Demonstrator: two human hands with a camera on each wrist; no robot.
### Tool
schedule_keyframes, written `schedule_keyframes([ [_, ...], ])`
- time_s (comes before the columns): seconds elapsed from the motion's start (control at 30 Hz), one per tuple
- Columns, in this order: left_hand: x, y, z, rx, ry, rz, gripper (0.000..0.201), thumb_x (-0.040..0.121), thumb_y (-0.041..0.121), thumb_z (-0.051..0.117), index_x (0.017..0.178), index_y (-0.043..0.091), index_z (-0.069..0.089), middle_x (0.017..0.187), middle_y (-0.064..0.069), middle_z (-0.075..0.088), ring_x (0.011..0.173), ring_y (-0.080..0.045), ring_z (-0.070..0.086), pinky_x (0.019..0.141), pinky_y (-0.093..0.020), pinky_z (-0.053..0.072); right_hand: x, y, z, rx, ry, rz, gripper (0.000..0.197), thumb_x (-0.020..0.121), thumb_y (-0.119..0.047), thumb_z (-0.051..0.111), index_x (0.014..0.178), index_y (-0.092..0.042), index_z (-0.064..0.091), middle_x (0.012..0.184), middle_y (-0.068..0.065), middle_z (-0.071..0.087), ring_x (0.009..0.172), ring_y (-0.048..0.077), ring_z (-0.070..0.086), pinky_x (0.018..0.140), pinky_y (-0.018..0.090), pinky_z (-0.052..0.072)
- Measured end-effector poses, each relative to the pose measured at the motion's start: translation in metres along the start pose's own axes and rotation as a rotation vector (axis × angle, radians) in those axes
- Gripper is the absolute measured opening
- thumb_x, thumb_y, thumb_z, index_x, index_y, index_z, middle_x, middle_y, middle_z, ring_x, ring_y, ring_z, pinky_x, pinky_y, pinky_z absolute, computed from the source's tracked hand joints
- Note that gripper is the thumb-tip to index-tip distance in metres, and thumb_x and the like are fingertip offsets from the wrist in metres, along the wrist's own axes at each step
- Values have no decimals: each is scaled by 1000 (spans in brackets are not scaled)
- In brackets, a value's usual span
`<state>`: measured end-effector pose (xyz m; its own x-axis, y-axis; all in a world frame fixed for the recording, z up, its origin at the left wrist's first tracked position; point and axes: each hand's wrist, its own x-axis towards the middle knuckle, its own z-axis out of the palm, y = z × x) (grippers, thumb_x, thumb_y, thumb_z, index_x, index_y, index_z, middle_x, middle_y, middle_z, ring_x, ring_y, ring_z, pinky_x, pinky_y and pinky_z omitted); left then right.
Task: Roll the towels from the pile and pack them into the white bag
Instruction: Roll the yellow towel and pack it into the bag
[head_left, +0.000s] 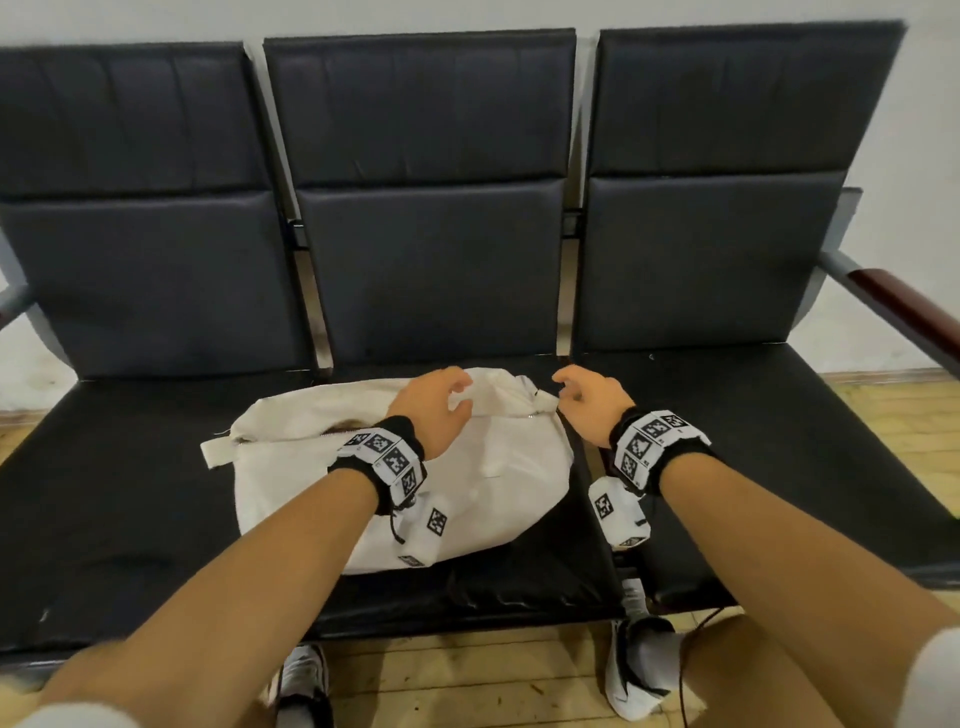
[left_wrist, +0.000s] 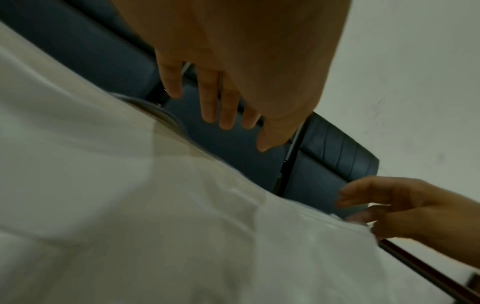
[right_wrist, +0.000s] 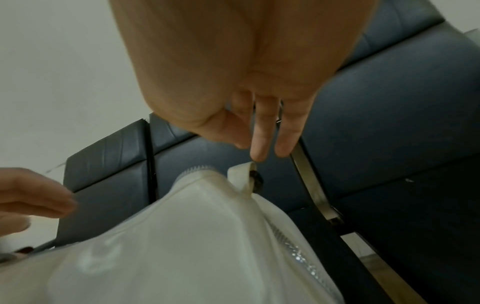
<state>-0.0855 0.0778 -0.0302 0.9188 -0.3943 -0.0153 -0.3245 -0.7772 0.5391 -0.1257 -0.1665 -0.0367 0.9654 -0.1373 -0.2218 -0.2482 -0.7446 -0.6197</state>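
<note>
So the white bag (head_left: 483, 467) is a soft, lumpy canvas thing lying on the middle seat of a black padded bench (head_left: 156, 519), zipper (right_wrist: 298, 253) running across the top. My left hand (head_left: 431, 410) hovers over its upper edge, fingers loose and a bit spread, gripping nothing. My right hand (head_left: 592, 400) is at the bag's right end, fingers relaxed just above the little fabric tab (right_wrist: 244, 174). Wood plank floor (head_left: 467, 675) underneath, plain pale wall (head_left: 156, 21) behind.
</note>
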Motion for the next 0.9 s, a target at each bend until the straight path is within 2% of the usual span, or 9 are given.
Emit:
schedule_keyframes([
  [0.1, 15, 21, 23, -76, -35, 13, 19, 99, 29, 55, 116, 25, 62, 114, 4, 65, 106, -15, 60, 95, -36, 51, 4, 6, 6, 32, 6, 43, 43, 99, -36, 53, 139, -24, 49, 132, 5, 60, 121, 24, 56, 103, 37, 44],
  [0.17, 23, 32, 37, -93, -68, 5, 19, 99, 29, 55, 114, 24, 65, 111, 4, 66, 103, -14, 61, 94, -36, 51, 7, 9, 12, 64, 5, 40, 42, 97, -40, 55, 136, -24, 53, 127, 3, 63, 118, 22, 58, 103, 37, 45],
  [0.3, 34, 45, 57, -94, -126, 5, 15, 99, 29, 56, 102, 25, 70, 101, 5, 69, 94, -14, 62, 90, -36, 52, 14, 15, 23, 116, 54, -14, 21, 98, -32, 56, 102, -19, 72, 96, 0, 70, 91, 18, 64, 89, 42, 54],
  [0.43, 39, 46, 64, -91, -151, -36, 7, 92, 22, 67, 91, 29, 67, 91, 8, 67, 92, -11, 64, 79, -24, 49, 21, 20, 27, 168, 89, 29, 16, 97, -25, 57, 101, -15, 68, 94, 2, 68, 90, 21, 65, 86, 40, 54],
  [0.5, 40, 45, 65, -104, -142, -57, 12, 88, 22, 71, 95, 28, 65, 95, 8, 66, 91, -12, 64, 79, -24, 51, 24, 23, 29, 181, 102, 30, 13, 97, -26, 56, 99, -16, 65, 92, 2, 67, 89, 21, 65, 85, 40, 54],
  [0.57, 42, 45, 66, -90, -131, -51, 25, 87, 24, 73, 111, 27, 65, 107, 7, 64, 94, -13, 63, 85, -30, 53, 26, 23, 30, 213, 117, 28, 11, 97, -25, 56, 95, -17, 63, 89, 2, 67, 85, 21, 65, 84, 41, 54],
  [0.67, 43, 46, 68, -42, -127, 16, 35, 92, 27, 67, 127, 26, 62, 117, 5, 62, 97, -14, 60, 92, -35, 52, 28, 24, 30, 284, 128, 33, 10, 95, -24, 57, 90, -18, 63, 86, 4, 67, 82, 22, 67, 82, 44, 57],
  [0.77, 41, 44, 69, -53, -113, 55, 34, 96, 29, 61, 130, 25, 62, 118, 2, 61, 97, -14, 58, 94, -35, 50, 27, 23, 27, 385, 126, 45, 10, 96, -22, 59, 93, -14, 64, 85, 7, 69, 77, 21, 70, 75, 39, 61],
  [0.9, 38, 44, 65, -17, -54, 123, 34, 96, 24, 62, 130, 23, 63, 120, 2, 58, 101, -17, 57, 94, -34, 49, 20, 16, 22, 544, 89, 67, 11, 97, -17, 60, 97, -7, 65, 85, 14, 71, 78, 25, 72, 66, 32, 61],
])
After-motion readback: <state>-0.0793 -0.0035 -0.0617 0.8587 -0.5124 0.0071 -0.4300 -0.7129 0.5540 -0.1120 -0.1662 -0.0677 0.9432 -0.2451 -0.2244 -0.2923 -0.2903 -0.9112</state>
